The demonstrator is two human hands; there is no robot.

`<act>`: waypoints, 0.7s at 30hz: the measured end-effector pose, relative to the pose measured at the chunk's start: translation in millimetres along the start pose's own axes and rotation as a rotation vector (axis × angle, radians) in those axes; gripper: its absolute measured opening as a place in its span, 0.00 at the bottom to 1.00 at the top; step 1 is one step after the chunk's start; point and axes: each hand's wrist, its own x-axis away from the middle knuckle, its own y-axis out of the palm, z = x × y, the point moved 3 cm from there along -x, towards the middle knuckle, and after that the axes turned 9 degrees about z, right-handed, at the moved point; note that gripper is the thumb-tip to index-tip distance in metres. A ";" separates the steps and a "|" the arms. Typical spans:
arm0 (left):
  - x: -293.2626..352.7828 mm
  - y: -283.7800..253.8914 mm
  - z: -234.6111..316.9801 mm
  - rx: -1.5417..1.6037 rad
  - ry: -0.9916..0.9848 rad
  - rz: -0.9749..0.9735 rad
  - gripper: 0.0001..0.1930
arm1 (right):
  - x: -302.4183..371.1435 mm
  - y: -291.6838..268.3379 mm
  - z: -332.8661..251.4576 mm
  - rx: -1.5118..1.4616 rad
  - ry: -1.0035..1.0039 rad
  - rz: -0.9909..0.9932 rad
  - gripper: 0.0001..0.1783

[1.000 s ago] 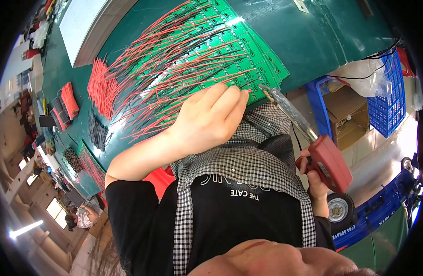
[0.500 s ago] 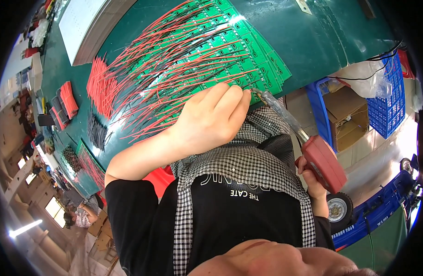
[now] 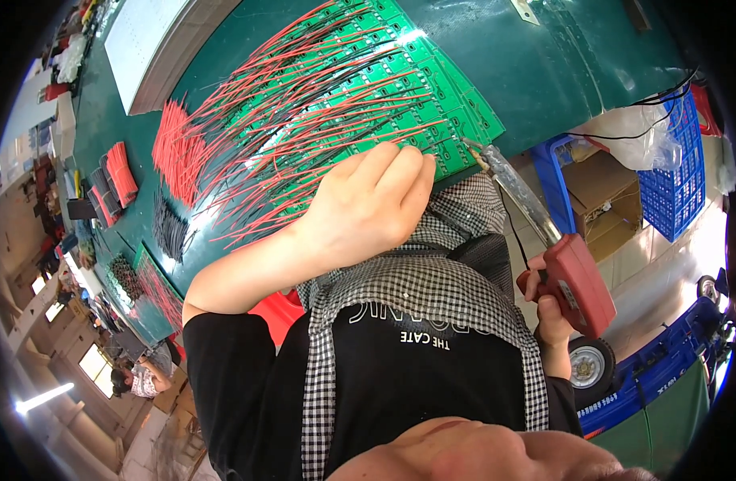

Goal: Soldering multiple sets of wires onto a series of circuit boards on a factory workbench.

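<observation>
My left hand (image 3: 376, 196) lies over the near edge of a stack of green circuit boards (image 3: 464, 120), its fingers curled together in a pinch. What the fingertips hold is hidden. Red and black wires (image 3: 304, 120) fan out leftward across the boards, some running beneath this hand. My right hand (image 3: 550, 309) grips the red handle of a soldering gun (image 3: 578, 284). The metal barrel points up and to the left. Its tip is beside the boards' near right corner, a little apart from my left fingertips.
Bundles of red wires (image 3: 178, 152) and black wires (image 3: 169, 228) lie left on the green table (image 3: 544, 80). A thick white stack (image 3: 147, 48) stands at the far left. Beyond the right edge are a cardboard box (image 3: 604, 192), a blue crate (image 3: 676, 168) and a dark cable. Another person (image 3: 143, 378) is in the left background.
The soldering gun has moved right in my right hand, its tip drawing away from my left fingertips. My left hand has stayed in nearly the same place.
</observation>
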 end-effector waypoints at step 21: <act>-16.6 12.4 -3.5 0.138 -0.054 0.127 0.13 | 3.9 -15.4 8.4 0.202 -0.041 0.008 0.45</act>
